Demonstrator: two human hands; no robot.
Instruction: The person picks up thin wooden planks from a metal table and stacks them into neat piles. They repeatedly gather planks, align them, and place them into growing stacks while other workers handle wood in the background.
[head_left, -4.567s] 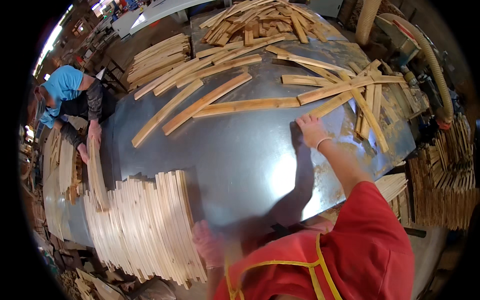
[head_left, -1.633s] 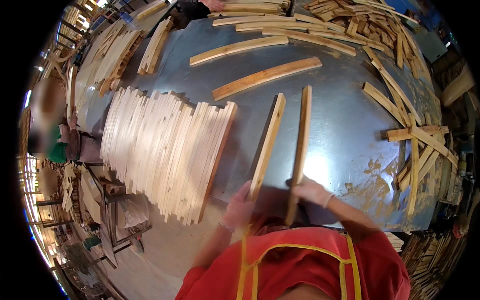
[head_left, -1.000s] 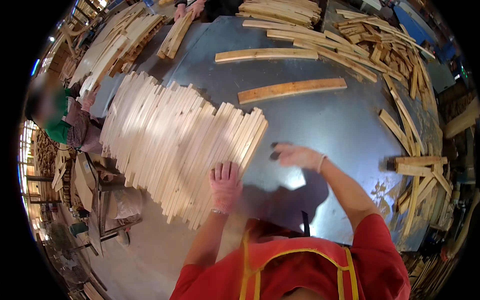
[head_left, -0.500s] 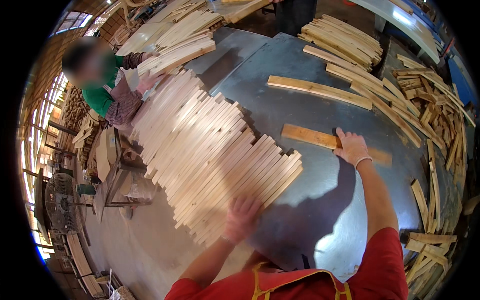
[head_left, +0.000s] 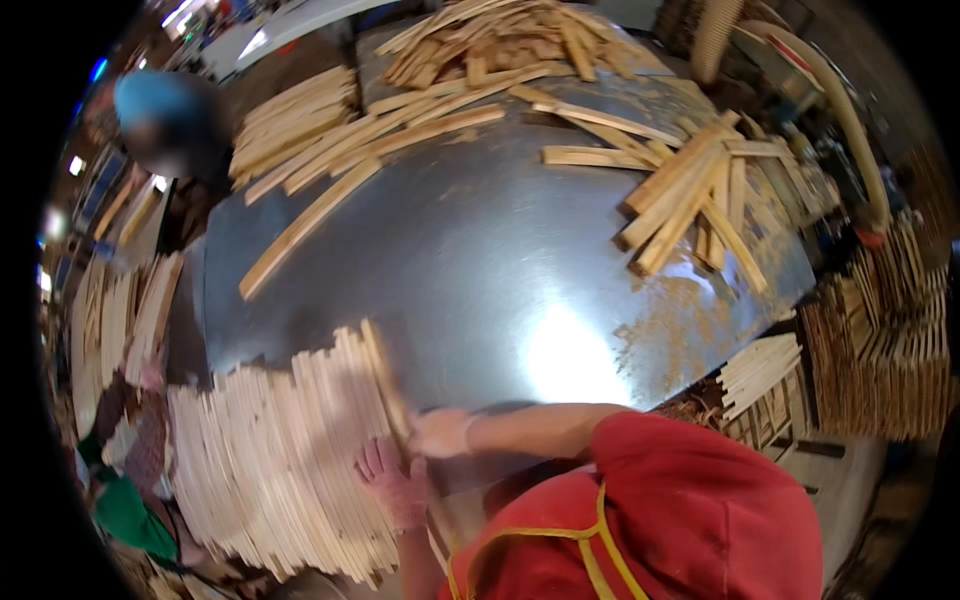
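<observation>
So the pale wood strips (head_left: 270, 460) sit side by side in a row at the near left of the metal desk (head_left: 450, 250). Left hand (head_left: 393, 490), in a pink glove, lies on top near the row's right end, fingers stretched out, palm hidden. Right hand (head_left: 440, 433) is right up at the end strip (head_left: 385, 370), but it's all smeary and the fingertips are hard to make out, so honestly can't tell if it's gripping or just touching. The hands partly cover that strip too. A co-worker in green (head_left: 135, 515) is blurry at lower left.
</observation>
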